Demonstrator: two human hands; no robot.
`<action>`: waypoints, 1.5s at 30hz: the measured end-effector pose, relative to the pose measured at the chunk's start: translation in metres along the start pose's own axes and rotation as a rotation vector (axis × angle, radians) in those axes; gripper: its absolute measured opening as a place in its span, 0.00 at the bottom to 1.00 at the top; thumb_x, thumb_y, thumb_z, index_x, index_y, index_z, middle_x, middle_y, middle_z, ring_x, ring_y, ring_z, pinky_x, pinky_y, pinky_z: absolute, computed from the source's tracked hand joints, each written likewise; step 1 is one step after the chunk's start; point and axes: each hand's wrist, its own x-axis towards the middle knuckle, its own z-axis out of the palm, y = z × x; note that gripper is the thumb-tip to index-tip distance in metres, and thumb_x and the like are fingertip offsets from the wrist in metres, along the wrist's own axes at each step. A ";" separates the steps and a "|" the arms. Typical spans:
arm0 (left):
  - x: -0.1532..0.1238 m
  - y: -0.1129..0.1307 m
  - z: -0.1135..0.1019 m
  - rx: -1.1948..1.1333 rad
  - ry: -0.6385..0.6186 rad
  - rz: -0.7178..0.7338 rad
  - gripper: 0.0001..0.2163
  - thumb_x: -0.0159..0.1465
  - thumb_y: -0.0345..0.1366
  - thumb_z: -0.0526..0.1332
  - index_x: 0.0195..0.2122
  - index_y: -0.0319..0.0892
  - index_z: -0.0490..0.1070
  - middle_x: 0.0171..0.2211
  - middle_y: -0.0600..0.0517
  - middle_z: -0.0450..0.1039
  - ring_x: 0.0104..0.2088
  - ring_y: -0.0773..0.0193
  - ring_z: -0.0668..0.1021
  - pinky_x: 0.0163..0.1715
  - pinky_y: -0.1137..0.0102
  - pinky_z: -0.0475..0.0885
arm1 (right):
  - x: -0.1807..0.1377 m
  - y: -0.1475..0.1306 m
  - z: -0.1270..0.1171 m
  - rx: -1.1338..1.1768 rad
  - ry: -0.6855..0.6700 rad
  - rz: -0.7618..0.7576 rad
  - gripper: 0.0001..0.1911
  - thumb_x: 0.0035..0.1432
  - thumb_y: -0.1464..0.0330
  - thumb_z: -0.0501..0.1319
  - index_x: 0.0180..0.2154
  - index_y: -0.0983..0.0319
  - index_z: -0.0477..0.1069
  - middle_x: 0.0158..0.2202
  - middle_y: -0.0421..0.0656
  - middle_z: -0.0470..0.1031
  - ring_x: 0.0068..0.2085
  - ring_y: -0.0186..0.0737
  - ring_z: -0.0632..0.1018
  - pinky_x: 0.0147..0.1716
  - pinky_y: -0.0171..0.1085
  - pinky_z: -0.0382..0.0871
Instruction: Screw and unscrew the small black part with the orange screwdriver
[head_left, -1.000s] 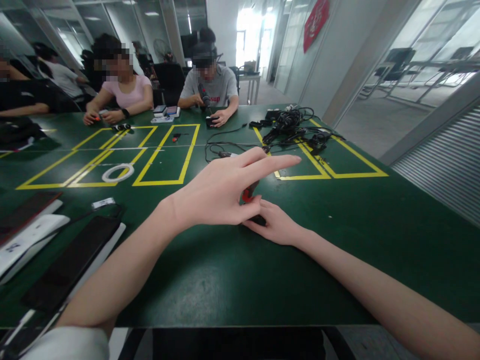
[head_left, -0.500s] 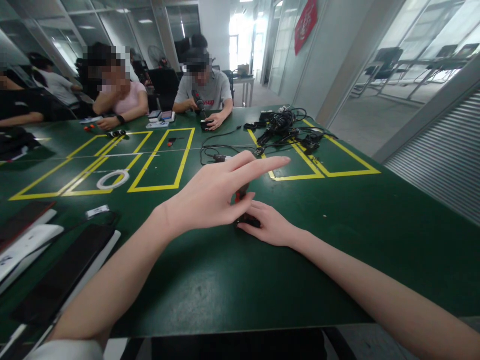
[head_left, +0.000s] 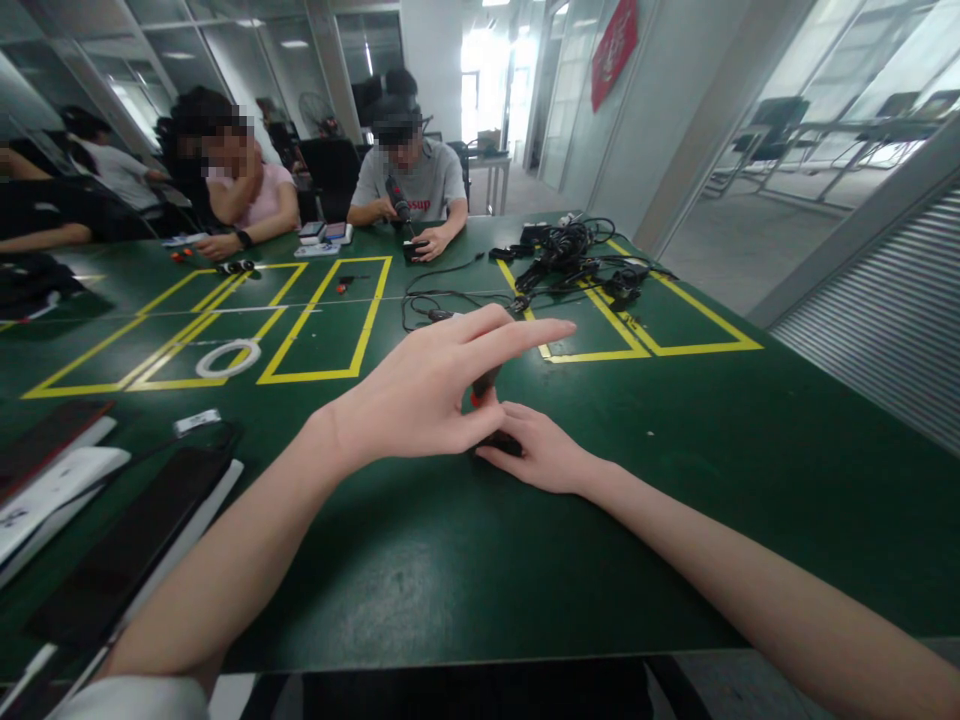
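Note:
My left hand [head_left: 427,390] hovers over the middle of the green table [head_left: 675,470]. Its thumb and a bent finger pinch a small red and black object [head_left: 484,385], while the index and middle fingers stretch out to the right. Just beneath it, my right hand [head_left: 536,450] rests on the table with its fingers closed on the black lower part [head_left: 501,444] of the same object. Most of the object is hidden by both hands.
Dark tablets and white cases [head_left: 97,530] lie at the near left. Yellow tape rectangles [head_left: 322,320], a white ring [head_left: 226,358] and a tangle of black cables [head_left: 570,255] lie farther out. Two people [head_left: 409,175] sit at the far edge.
Both hands stay almost still on the small object. Less of its red part shows now. A person at the far side has raised a hand to the face.

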 end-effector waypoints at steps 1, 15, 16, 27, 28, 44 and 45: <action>0.000 0.000 0.000 0.001 0.002 -0.004 0.29 0.66 0.27 0.55 0.69 0.47 0.61 0.49 0.47 0.73 0.43 0.64 0.77 0.39 0.73 0.74 | 0.000 0.000 0.000 0.007 -0.002 0.002 0.06 0.68 0.65 0.63 0.43 0.61 0.73 0.40 0.48 0.78 0.41 0.49 0.79 0.42 0.46 0.75; 0.000 0.000 0.001 0.055 0.007 -0.023 0.29 0.66 0.28 0.56 0.70 0.48 0.60 0.51 0.47 0.72 0.43 0.64 0.78 0.39 0.73 0.74 | 0.000 0.000 -0.001 0.013 0.001 0.004 0.07 0.68 0.65 0.63 0.44 0.61 0.74 0.41 0.48 0.78 0.41 0.49 0.79 0.42 0.46 0.75; 0.000 0.000 0.000 0.053 0.005 -0.018 0.30 0.66 0.28 0.56 0.70 0.48 0.60 0.50 0.47 0.72 0.43 0.63 0.78 0.40 0.73 0.74 | 0.000 0.000 -0.001 0.007 0.004 0.001 0.07 0.68 0.65 0.63 0.44 0.61 0.74 0.40 0.48 0.78 0.41 0.49 0.78 0.42 0.46 0.75; 0.000 -0.003 0.003 0.023 0.015 0.031 0.29 0.67 0.28 0.56 0.70 0.47 0.60 0.47 0.48 0.73 0.43 0.63 0.76 0.40 0.73 0.74 | 0.000 0.001 0.000 -0.018 0.010 -0.017 0.07 0.68 0.65 0.62 0.42 0.63 0.73 0.39 0.49 0.78 0.40 0.49 0.78 0.41 0.45 0.74; 0.000 -0.003 0.003 0.020 0.016 0.038 0.29 0.66 0.28 0.55 0.69 0.47 0.61 0.48 0.48 0.73 0.44 0.63 0.77 0.40 0.73 0.74 | 0.000 0.001 0.000 -0.017 0.008 -0.015 0.07 0.68 0.65 0.62 0.42 0.62 0.73 0.39 0.49 0.78 0.40 0.49 0.78 0.41 0.45 0.74; 0.000 -0.002 0.002 0.073 0.009 0.036 0.29 0.66 0.28 0.57 0.69 0.47 0.61 0.51 0.47 0.72 0.45 0.63 0.78 0.42 0.71 0.75 | -0.001 0.001 0.000 0.014 0.003 0.012 0.06 0.68 0.65 0.63 0.42 0.61 0.74 0.41 0.48 0.78 0.42 0.49 0.79 0.42 0.46 0.74; 0.000 -0.002 0.002 0.073 0.008 0.041 0.29 0.66 0.28 0.57 0.69 0.46 0.61 0.51 0.47 0.72 0.44 0.63 0.78 0.42 0.72 0.75 | -0.001 0.001 0.000 0.012 0.005 0.013 0.06 0.68 0.65 0.63 0.41 0.61 0.74 0.41 0.48 0.78 0.42 0.48 0.79 0.42 0.46 0.74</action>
